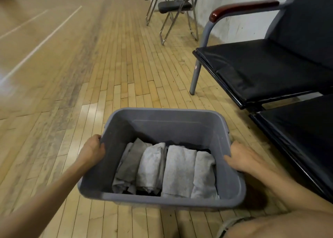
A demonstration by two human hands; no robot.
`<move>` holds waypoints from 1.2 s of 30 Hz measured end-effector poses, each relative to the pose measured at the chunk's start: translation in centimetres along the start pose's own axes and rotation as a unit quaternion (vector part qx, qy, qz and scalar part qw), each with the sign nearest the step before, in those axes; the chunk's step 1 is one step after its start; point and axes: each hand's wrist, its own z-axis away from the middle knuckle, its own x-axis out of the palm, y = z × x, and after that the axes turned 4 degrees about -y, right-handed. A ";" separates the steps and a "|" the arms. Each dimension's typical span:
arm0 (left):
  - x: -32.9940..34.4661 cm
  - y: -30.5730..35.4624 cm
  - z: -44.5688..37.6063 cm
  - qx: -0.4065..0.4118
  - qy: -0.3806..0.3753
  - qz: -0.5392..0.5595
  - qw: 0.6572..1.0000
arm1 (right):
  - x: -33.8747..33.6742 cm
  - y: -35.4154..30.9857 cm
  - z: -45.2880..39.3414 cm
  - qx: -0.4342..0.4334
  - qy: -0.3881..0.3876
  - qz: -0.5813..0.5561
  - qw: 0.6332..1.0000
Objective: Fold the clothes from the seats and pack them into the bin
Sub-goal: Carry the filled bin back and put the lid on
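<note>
A grey plastic bin (162,122) sits low over the wooden floor in front of me. Inside it lie several folded grey clothes (178,167) side by side, with something dark beneath them. My left hand (93,148) grips the bin's left rim, fingers curled over the edge. On the opposite side, my right hand (243,156) holds the right rim. The black padded seats (266,68) to the right carry no clothes in the part I can see.
A row of black seats with grey metal legs and a red-brown armrest (241,8) stands along the wall on the right. Two folding chairs (173,7) stand farther back. Wooden floor (72,57) stretches to the left. My knee (270,225) shows at the bottom right.
</note>
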 end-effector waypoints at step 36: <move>-27.8 41.9 8.9 0.384 0.189 -0.167 0.888 | -31.2 14.7 31.4 0.164 0.411 0.030 0.896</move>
